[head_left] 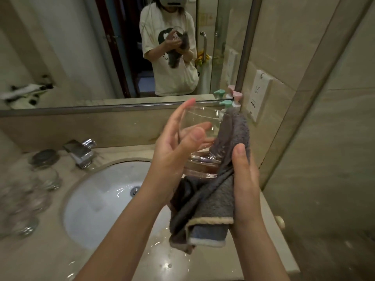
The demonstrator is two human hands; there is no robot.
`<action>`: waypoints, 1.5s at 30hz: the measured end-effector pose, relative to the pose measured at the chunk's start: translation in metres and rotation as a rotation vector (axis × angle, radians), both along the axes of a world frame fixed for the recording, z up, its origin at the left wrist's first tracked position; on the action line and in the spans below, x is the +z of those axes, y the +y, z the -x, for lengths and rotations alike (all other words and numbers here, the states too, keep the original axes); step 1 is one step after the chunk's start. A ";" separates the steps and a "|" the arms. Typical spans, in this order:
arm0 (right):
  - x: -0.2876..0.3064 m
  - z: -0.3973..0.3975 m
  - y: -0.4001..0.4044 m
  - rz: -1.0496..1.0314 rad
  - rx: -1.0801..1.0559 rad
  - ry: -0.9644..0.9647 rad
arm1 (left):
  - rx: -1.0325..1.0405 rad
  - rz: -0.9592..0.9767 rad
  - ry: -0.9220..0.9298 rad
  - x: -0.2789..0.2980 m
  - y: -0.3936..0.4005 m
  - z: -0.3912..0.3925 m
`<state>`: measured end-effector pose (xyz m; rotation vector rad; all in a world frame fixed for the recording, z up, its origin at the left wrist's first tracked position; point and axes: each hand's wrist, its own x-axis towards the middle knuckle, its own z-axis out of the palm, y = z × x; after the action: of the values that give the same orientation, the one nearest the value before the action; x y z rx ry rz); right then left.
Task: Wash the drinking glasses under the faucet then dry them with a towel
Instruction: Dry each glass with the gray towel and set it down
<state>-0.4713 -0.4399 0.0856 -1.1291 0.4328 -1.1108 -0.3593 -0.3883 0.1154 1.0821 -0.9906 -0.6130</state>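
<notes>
Clear glass tumbler (199, 142) held up over the right edge of the sink (97, 199), mouth tipped away from me, base toward camera. I see the left hand (176, 147) cupping its left wall: fingers only loosely bent, index tip up past the rim, thumb lying across the near side. Right hand (244, 175) grips a grey towel (211, 201) with cream trim; thumb pins the cloth to the glass's right wall, rest of the towel hangs below the base. Part of the towel goes over the rim; can't tell how far inside.

Other glasses (30, 191) sit on the beige stone tabletop (50, 258) left of the basin, blurred, count unclear. Chrome faucet (80, 153) behind the basin, no stream visible. Water puddled on the tabletop at the front. Two pump bottles (231, 103), green and pink tops, at the mirror's (81, 47) right edge.
</notes>
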 end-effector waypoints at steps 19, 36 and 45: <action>0.001 -0.011 0.000 -0.107 0.051 -0.042 | 0.064 -0.041 -0.099 -0.002 0.000 -0.012; 0.006 -0.007 -0.010 -0.036 0.033 -0.023 | 0.120 -0.028 -0.106 -0.003 -0.009 -0.008; 0.011 -0.006 -0.012 0.072 -0.023 0.016 | 0.162 -0.003 -0.220 -0.005 -0.011 0.007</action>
<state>-0.4650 -0.4519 0.0966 -1.1993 0.4223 -1.1457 -0.3668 -0.3993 0.1103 1.2375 -1.0782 -0.3689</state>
